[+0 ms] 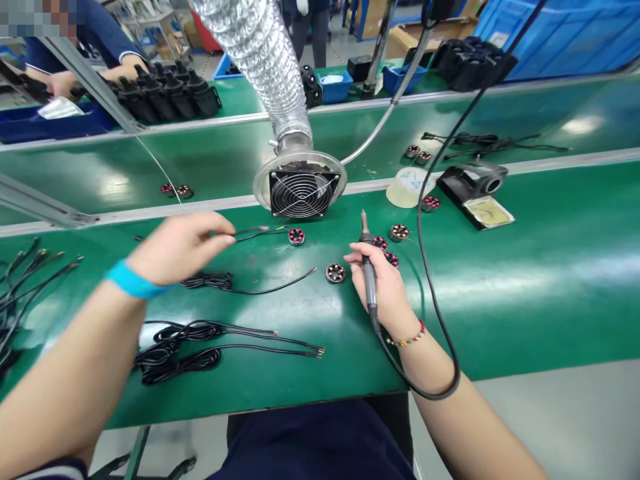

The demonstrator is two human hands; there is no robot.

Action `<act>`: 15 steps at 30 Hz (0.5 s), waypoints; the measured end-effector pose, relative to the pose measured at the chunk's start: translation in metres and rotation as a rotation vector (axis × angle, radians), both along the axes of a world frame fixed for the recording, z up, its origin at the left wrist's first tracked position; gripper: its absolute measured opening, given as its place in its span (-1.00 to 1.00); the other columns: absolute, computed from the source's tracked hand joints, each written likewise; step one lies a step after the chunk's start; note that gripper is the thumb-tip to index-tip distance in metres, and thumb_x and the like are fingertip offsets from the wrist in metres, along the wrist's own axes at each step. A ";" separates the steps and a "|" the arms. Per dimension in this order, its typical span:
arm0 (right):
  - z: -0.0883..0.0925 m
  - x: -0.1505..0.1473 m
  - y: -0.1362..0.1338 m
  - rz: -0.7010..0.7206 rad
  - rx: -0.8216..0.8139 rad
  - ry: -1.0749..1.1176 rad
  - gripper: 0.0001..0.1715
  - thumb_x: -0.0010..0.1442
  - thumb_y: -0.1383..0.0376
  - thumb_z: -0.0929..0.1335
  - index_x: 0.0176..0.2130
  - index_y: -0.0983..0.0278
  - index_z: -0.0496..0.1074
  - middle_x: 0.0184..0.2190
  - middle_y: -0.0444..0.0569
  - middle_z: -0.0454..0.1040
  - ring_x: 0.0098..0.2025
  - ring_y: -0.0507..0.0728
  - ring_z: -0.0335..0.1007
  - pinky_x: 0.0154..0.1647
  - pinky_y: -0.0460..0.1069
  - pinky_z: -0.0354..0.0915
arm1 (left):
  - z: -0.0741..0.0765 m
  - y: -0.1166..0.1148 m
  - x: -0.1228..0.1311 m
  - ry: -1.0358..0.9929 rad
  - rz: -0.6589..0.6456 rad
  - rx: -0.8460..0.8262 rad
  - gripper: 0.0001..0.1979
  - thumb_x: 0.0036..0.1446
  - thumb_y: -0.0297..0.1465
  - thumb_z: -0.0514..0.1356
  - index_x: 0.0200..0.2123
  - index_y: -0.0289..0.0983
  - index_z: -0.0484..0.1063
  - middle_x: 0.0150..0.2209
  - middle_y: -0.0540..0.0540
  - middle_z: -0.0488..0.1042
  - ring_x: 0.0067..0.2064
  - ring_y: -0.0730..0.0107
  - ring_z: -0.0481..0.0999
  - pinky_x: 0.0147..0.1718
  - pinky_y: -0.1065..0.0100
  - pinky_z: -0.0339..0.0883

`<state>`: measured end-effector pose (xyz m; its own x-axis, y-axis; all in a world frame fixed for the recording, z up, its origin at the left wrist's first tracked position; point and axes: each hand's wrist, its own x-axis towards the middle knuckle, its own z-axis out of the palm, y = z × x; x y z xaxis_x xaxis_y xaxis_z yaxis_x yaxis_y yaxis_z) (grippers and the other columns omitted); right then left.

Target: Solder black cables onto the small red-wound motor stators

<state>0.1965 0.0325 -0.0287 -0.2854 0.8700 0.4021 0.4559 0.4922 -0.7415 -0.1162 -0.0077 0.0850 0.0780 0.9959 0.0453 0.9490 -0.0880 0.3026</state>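
My left hand (183, 245) is closed, thumb and fingertips pinching a thin black cable (253, 237). The cable's thin coloured end wires reach a small round motor stator with red windings (297, 236). In my right hand (384, 290) is a soldering iron (369, 277), held like a pen with its tip pointing up and away from me. Left of that hand lies another stator (335, 273). Just beyond its fingers, two red stators (391, 259) are partly hidden, and a copper-coloured one (399, 232) sits behind them.
A fume fan (304, 195) on a silver duct (250, 53) stands ahead. Coiled black cables (180, 350) lie nearer me and at far left. The iron's stand (473, 183) with a yellow sponge (489, 212) is right. The iron's cord (431, 280) hangs across. A co-worker's hand (63, 83) shows beyond the partition.
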 end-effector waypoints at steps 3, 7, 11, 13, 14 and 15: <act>-0.001 0.000 0.001 -0.020 0.004 0.012 -0.64 0.19 0.39 0.25 0.00 0.17 0.32 -0.21 -0.04 0.57 -0.15 0.12 0.53 -0.01 0.08 0.41 | -0.043 0.015 0.033 0.017 -0.110 -0.106 -0.74 0.19 -0.27 -0.01 -0.27 -0.24 0.42 -0.24 -0.10 0.46 -0.23 0.27 0.45 -0.19 0.25 0.35; 0.001 0.001 0.000 -0.015 0.001 0.014 -0.64 0.20 0.38 0.25 0.00 0.17 0.31 -0.21 -0.04 0.56 -0.14 0.12 0.53 -0.01 0.09 0.40 | -0.065 0.009 0.065 0.085 -0.044 -0.132 -0.77 0.19 -0.34 0.04 -0.12 -0.27 0.35 -0.13 -0.17 0.40 -0.20 0.21 0.47 -0.21 0.21 0.37; 0.004 0.002 -0.001 0.012 0.004 0.028 -0.64 0.21 0.38 0.25 0.01 0.18 0.31 -0.20 -0.03 0.56 -0.13 0.12 0.53 -0.02 0.09 0.40 | -0.067 -0.006 0.084 0.161 -0.123 -0.351 -0.87 0.20 -0.37 0.05 -0.24 -0.25 0.36 -0.15 -0.15 0.41 -0.26 0.23 0.49 -0.29 0.25 0.35; 0.005 0.003 -0.002 0.020 0.006 0.039 -0.64 0.21 0.38 0.25 0.01 0.18 0.32 -0.20 -0.02 0.56 -0.14 0.12 0.53 -0.03 0.09 0.41 | -0.064 -0.011 0.087 0.094 -0.148 -0.415 -0.89 0.18 -0.42 0.04 -0.31 -0.25 0.36 -0.17 -0.15 0.43 -0.28 0.25 0.48 -0.29 0.25 0.34; 0.006 0.003 -0.002 0.022 0.004 0.041 -0.65 0.21 0.38 0.25 0.01 0.19 0.32 -0.20 -0.01 0.56 -0.14 0.12 0.53 -0.03 0.09 0.41 | -0.060 -0.014 0.085 0.041 -0.163 -0.430 -0.89 0.17 -0.43 0.03 -0.34 -0.24 0.35 -0.22 -0.14 0.45 -0.29 0.26 0.47 -0.29 0.25 0.34; 0.006 0.004 -0.002 0.020 0.002 0.043 -0.65 0.21 0.37 0.25 0.01 0.19 0.32 -0.21 -0.01 0.56 -0.15 0.13 0.53 -0.04 0.09 0.41 | -0.053 -0.017 0.082 -0.007 -0.183 -0.443 -0.86 0.18 -0.41 0.02 -0.36 -0.23 0.35 -0.28 -0.10 0.46 -0.31 0.29 0.46 -0.29 0.26 0.34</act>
<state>0.2000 0.0310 -0.0230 -0.2850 0.8634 0.4164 0.4138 0.5027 -0.7590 -0.0345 -0.0249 0.0319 0.2553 0.8891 -0.3798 0.9278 -0.1148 0.3550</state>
